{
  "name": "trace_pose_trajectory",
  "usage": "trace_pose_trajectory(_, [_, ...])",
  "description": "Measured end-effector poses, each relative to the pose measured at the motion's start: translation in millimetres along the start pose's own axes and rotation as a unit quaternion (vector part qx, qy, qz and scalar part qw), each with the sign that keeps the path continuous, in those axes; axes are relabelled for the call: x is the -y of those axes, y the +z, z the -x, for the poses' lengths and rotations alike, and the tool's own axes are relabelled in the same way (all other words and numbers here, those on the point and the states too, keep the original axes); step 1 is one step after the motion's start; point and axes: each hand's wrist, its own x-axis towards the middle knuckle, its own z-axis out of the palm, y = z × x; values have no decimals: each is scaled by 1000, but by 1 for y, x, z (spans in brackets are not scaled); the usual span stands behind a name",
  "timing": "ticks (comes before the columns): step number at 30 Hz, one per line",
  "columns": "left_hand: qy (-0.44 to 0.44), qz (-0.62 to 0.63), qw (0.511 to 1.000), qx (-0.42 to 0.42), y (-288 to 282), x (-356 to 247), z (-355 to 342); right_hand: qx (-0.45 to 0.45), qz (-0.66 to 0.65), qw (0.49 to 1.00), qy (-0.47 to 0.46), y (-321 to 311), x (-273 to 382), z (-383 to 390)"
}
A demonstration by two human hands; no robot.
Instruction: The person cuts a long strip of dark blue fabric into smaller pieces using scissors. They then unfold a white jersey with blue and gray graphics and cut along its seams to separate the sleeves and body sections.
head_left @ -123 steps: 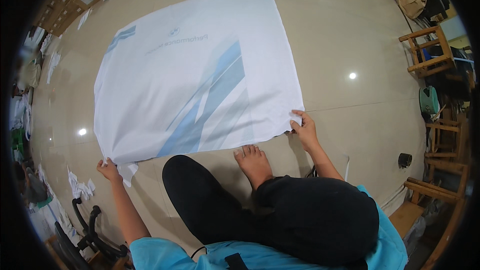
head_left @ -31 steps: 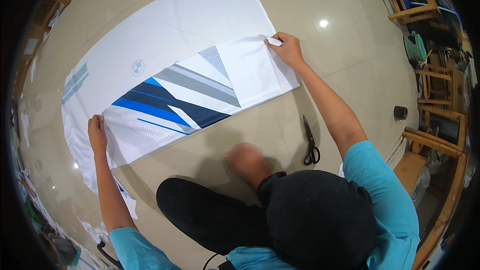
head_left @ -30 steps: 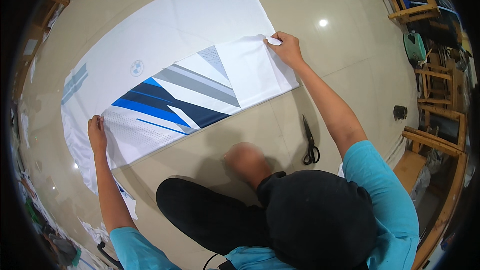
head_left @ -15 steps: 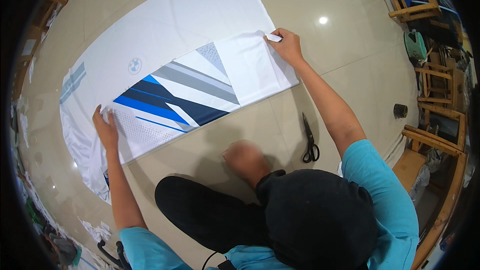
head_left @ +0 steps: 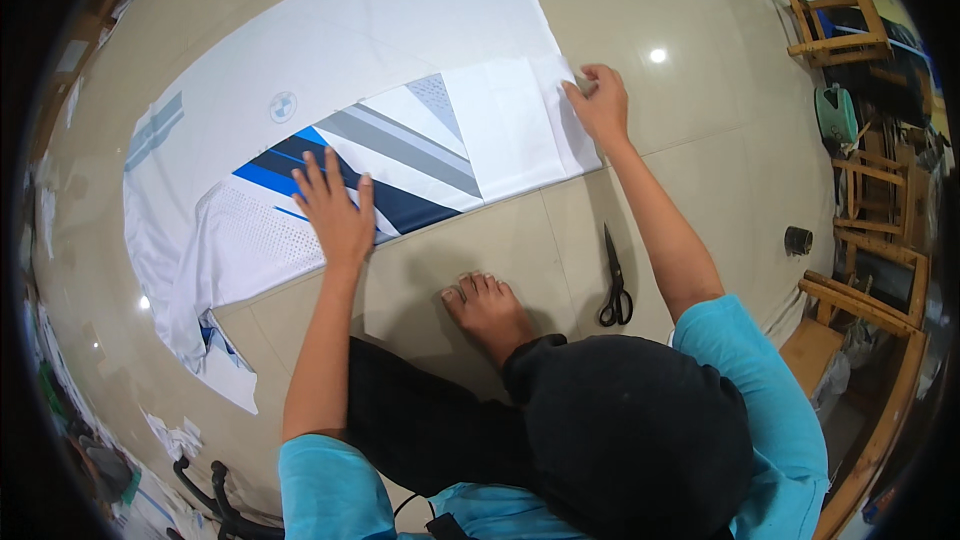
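A large white cloth with blue, navy and grey diagonal stripes lies spread on the tiled floor, its near part folded over. My left hand rests on the striped panel, palm down with fingers spread. At the cloth's right edge is my right hand, its thumb and fingers apart, with nothing seen between them. Left of my left hand, a dotted section runs into bunched folds. Black scissors lie on the floor below my right forearm, apart from the cloth.
Wooden stools and a wooden frame line the right side. A dark roll and a green object sit before them. My bare foot is near the cloth's front edge. White scraps lie at lower left.
My left hand has let go of the bunched left end and moved right onto the stripes. My right hand has released the pinched white edge, which now lies flatter.
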Motion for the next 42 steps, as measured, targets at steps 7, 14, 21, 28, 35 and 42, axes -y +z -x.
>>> trace_pose_trajectory(7, [-28,-43,998,18,16,-27,11,-37,8,995,-89,3,84,165])
trace_pose_trajectory(14, [-12,-43,999,-4,29,-38,10,292,134,939,-125,82,129,340])
trace_pose_trajectory(21, [-21,-24,999,-12,25,-27,13,363,77,928,36,13,144,312])
trace_pose_trajectory(28, [-10,-17,1000,-1,22,-34,11,151,-339,808,458,-150,41,333])
trace_pose_trajectory(35, [-7,-52,999,-14,29,-29,13,222,-454,713,486,-127,37,341])
trace_pose_trajectory(42, [-9,-63,998,-24,26,-26,15,317,-503,657,463,-62,67,318])
